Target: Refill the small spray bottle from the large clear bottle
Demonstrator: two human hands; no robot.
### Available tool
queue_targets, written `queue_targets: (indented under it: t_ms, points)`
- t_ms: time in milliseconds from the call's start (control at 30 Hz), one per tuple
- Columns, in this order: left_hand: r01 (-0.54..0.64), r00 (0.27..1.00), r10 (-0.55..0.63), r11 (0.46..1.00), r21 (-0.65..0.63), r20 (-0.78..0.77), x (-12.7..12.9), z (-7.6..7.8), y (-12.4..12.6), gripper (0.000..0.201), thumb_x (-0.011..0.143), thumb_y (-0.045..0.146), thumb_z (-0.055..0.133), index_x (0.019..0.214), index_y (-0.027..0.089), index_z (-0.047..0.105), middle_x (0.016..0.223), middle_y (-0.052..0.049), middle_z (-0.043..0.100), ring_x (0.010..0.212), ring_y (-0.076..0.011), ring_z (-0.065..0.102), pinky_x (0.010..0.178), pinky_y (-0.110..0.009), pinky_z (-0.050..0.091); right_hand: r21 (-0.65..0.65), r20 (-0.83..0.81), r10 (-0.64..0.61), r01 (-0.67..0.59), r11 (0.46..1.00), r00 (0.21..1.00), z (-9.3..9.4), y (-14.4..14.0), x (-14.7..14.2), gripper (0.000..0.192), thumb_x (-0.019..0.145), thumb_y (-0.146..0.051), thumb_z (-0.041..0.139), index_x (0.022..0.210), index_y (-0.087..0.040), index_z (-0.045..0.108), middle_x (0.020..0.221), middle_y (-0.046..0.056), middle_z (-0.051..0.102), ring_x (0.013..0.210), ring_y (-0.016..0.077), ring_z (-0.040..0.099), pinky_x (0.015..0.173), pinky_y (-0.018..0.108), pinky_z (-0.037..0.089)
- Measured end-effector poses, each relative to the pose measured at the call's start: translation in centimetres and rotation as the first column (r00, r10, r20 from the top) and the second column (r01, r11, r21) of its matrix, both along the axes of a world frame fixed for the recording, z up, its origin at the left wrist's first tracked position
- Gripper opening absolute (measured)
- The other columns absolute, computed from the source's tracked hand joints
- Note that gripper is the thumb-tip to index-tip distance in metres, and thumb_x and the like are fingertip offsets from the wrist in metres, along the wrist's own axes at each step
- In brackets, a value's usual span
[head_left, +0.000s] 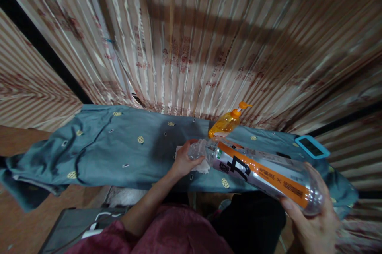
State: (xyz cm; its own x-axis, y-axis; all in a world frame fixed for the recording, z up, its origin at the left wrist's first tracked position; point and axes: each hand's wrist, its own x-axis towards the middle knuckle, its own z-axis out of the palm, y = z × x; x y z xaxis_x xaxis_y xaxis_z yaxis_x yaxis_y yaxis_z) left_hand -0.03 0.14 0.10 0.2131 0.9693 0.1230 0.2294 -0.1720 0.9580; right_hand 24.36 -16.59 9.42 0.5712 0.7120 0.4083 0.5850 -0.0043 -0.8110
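Note:
My right hand is wrapped around the base end of a large clear plastic bottle with an orange and silver label. The bottle lies tilted, nearly level, with its neck toward the left. My left hand is closed around a small clear plastic container at the bottle's mouth end. Whether the two touch, I cannot tell. Beneath my left hand, a white cloth or tissue lies on the table. Behind the bottle's neck is an orange pump bottle holding yellow liquid.
A blue-green cloth with pineapple prints covers the narrow table. At its right end lies a light-blue framed device with a dark screen. Striped curtains hang behind. A dark grey box stands below at the left.

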Motion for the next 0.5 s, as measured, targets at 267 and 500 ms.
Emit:
queue_targets:
  t_ms: [267, 500]
  points:
    - [-0.003, 1.0, 0.003, 1.0, -0.009, -0.009, 0.03, -0.09, 0.07, 0.053, 0.066, 0.024, 0.081, 0.117, 0.021, 0.063, 0.117, -0.004, 0.075, 0.109, -0.0232, 0.071, 0.1, -0.037, 0.054, -0.006, -0.006, -0.022, 0.022, 1.0, 1.0, 0.4, 0.04, -0.34, 0.104, 0.064, -0.058, 0.085, 0.153, -0.023, 0.044, 0.156, 0.014, 0.048, 0.14, 0.0482, 0.045, 0.118, 0.071, 0.027]
    - [0.004, 1.0, -0.004, 1.0, 0.005, -0.007, -0.04, -0.16, 0.05, 0.054, 0.067, 0.024, 0.081, 0.118, 0.019, 0.062, 0.117, -0.006, 0.075, 0.108, -0.0243, 0.071, 0.099, -0.037, 0.054, 0.009, 0.052, 0.037, -0.038, 0.999, 0.998, -0.36, -0.28, 0.45, 0.101, 0.069, -0.053, 0.083, 0.155, -0.023, 0.04, 0.158, 0.012, 0.045, 0.142, 0.0462, 0.043, 0.119, 0.069, 0.027]
